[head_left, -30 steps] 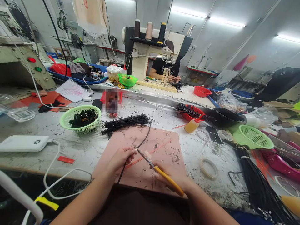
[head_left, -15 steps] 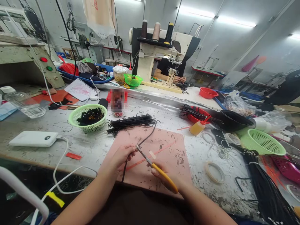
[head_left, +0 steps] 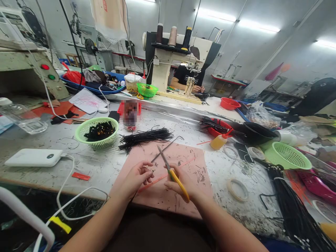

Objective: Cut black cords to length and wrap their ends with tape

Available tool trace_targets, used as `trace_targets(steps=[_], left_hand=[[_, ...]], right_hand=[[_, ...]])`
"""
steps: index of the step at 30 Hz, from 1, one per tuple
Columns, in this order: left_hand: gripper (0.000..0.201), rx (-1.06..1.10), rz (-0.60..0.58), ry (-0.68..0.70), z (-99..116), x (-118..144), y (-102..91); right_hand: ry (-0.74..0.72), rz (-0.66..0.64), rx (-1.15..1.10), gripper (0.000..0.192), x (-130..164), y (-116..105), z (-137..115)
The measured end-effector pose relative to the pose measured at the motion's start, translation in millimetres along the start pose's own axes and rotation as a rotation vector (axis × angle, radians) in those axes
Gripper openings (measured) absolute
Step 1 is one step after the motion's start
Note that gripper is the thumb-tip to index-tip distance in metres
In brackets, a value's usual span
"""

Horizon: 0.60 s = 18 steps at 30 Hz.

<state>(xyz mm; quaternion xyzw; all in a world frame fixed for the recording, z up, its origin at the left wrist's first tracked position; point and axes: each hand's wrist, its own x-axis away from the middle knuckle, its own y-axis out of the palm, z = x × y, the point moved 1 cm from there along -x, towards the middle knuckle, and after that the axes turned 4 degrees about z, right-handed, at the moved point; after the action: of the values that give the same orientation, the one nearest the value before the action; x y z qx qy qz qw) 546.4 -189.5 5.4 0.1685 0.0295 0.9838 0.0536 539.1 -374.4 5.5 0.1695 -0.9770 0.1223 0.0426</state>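
My right hand (head_left: 180,178) grips scissors (head_left: 174,176) with yellow handles, their blades pointing up and away over a pink mat (head_left: 191,196). Just left of it, my left hand (head_left: 140,176) hovers above the mat with its fingers loosely curled and apart; no held thing shows between them. One black cord (head_left: 169,149) lies slantwise on the mat, passing behind the scissor blades, with its far end bent. Beyond the mat rests a bundle of black cords (head_left: 147,137).
On the left are a green basket (head_left: 97,143) of black pieces and a white power bank (head_left: 34,157) with its cable. Rightward are a glue bottle (head_left: 218,141), a tape roll (head_left: 237,190) and a long black cord bundle (head_left: 291,206). A co-worker (head_left: 189,78) sits behind the sewing machine (head_left: 161,66).
The scissors have come away from my left fingers and now point more upward. My left hand has loosened from the black cord, which now lies on the mat.
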Motion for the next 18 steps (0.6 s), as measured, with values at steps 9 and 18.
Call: trace_targets(steps=[9, 18], left_hand=[[0.031, -0.238, -0.108, 0.001, -10, 6, 23.1], [0.039, -0.583, 0.054, -0.17, -41, 18, -41.3]], right_hand=[[-0.062, 0.136, -0.093, 0.044, -11, -2, 5], [0.17, 0.624, 0.395, 0.048, -35, -143, 57]])
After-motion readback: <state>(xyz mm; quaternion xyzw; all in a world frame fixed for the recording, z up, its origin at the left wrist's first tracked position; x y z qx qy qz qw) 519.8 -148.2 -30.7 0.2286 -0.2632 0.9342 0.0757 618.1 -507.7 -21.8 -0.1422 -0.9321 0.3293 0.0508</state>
